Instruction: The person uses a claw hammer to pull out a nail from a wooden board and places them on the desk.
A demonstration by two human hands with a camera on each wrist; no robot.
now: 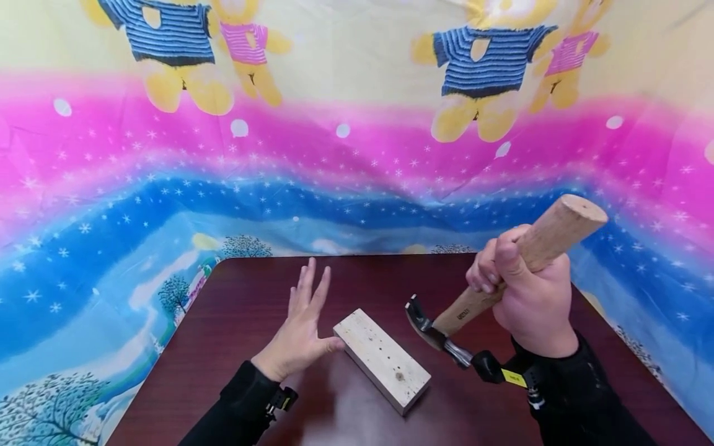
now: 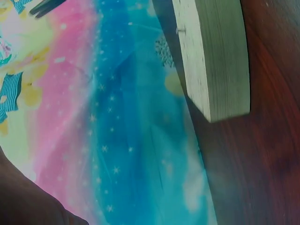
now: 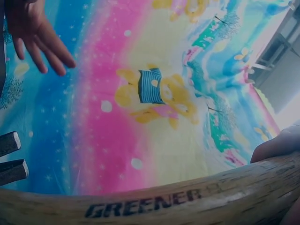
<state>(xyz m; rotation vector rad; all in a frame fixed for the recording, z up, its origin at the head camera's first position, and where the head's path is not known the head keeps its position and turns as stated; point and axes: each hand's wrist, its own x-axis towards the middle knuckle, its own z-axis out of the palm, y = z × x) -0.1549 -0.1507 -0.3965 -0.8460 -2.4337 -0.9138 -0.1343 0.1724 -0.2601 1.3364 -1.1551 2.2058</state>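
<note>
A smooth, softly creased cloth (image 1: 357, 167) hangs behind and around the scene, printed with yellow bears in striped tops, white snowflakes and leafless-looking trees over bands of cream, pink and blue. Before it lies a dark reddish-brown table (image 1: 234, 322), its surface faintly grained and slightly glossy, its far left corner rounded. Matte black sleeves (image 1: 586, 402) cover both forearms. The hammer (image 1: 465, 313) is held above the right part of the table, its thick, pale wooden handle slanting up to a blunt, flat end and its dark metal claw head hanging low; "GREENER" is printed along the wood. The right hand (image 1: 530, 303) has its fingers curled firmly round that handle. The left hand (image 1: 301, 334) is wide open, fingers straight and spread, holding nothing, its thumb close to the wooden block (image 1: 385, 359); contact cannot be told. That block, long, square-edged and pale, lies diagonally mid-table, its top speckled with small dark marks (image 1: 399, 376).
</note>
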